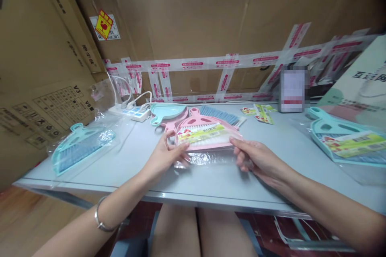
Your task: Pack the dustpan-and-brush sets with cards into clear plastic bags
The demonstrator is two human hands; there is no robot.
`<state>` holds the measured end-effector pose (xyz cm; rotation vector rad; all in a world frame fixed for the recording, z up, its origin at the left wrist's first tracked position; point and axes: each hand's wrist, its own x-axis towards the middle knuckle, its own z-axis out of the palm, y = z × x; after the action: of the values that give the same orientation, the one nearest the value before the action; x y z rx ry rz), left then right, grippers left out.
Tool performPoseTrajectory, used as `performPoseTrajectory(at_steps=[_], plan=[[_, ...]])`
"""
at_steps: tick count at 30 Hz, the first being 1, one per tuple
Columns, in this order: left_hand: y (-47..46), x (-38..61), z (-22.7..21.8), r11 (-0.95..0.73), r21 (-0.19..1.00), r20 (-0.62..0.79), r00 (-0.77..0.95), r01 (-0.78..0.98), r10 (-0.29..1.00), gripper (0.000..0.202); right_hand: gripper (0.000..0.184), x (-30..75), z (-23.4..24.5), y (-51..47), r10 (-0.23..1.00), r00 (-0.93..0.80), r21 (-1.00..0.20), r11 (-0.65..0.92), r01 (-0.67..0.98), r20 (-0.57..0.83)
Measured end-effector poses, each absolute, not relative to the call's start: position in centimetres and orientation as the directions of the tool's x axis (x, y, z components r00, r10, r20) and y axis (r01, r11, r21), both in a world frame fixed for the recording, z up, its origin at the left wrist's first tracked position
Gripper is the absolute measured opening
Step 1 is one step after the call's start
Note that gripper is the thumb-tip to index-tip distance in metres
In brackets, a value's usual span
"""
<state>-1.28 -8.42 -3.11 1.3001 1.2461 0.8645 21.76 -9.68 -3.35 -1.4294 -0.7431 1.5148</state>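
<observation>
Between my hands is a pink dustpan [211, 119] with a white-bristled brush lying in it, and a green and yellow label card [205, 133] on top. Clear plastic wrap [205, 158] hangs along its near edge. My left hand [170, 148] grips the left corner, thumb on top. At the right corner, my right hand [249, 153] pinches the set between thumb and fingers. Just behind it lie a blue-bristled brush [220, 114], a loose mint dustpan [169, 111] and another pink dustpan [177, 121] partly hidden under the mint one.
On the left lies a bagged mint dustpan set [80, 150]; another mint set [346, 136] with a label is on the right. A white power strip [135, 113], loose label cards [262, 113] and a propped phone [292, 90] stand at the back. Cardboard boxes [193, 16] wall the table's far side.
</observation>
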Motion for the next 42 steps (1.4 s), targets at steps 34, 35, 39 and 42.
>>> performPoseTrajectory(at_steps=[34, 35, 39, 42], plan=[[-10.3, -1.3, -4.7, -0.449, 0.612, 0.376, 0.259, 0.651, 0.890, 0.023, 0.039, 24.1, -5.9, -8.7, 0.978, -0.089, -0.841, 0.206, 0.500, 0.186], [-10.2, -1.4, -4.8, -0.428, 0.600, 0.374, 0.236, 0.675, 0.897, 0.021, 0.038, 23.9, -6.1, -8.6, 0.989, -0.057, -0.871, 0.150, 0.468, 0.139], [-10.0, -1.6, -5.0, -0.306, 0.562, 0.282, 0.170, 0.769, 0.944, 0.017, 0.044, 23.3, -6.1, -8.5, 0.996, -0.014, -0.976, -0.084, 0.202, -0.089], [-10.0, -1.6, -5.0, -0.249, 0.583, 0.192, 0.167, 0.774, 0.967, 0.021, 0.049, 23.1, -4.9, -8.2, 0.965, -0.138, -0.973, -0.209, 0.096, -0.221]])
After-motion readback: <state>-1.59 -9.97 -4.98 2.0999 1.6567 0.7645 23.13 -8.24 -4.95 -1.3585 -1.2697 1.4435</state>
